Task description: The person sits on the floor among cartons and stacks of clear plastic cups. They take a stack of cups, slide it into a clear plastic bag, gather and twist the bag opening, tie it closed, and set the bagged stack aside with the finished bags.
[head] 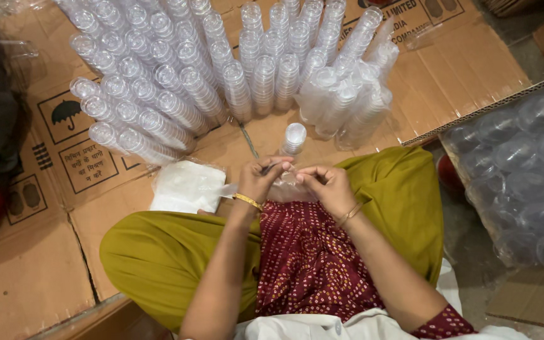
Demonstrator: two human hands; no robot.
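Observation:
I sit cross-legged on flattened cardboard (26, 277). My left hand (260, 181) and my right hand (324, 184) meet over my lap, both pinching the near end of a stack of clear plastic cups (293, 140) that lies pointing away from me. A thin clear wrap seems to cover the stack's near end under my fingers. My left hand also grips a thin dark strip. A gold bangle sits on each wrist.
Many long stacks of clear cups (177, 82) fan out on the cardboard ahead. A white pile of plastic bags (187, 187) lies by my left knee. A large bag of clear containers (524, 170) sits at right. Dark and red cloth lies at far left.

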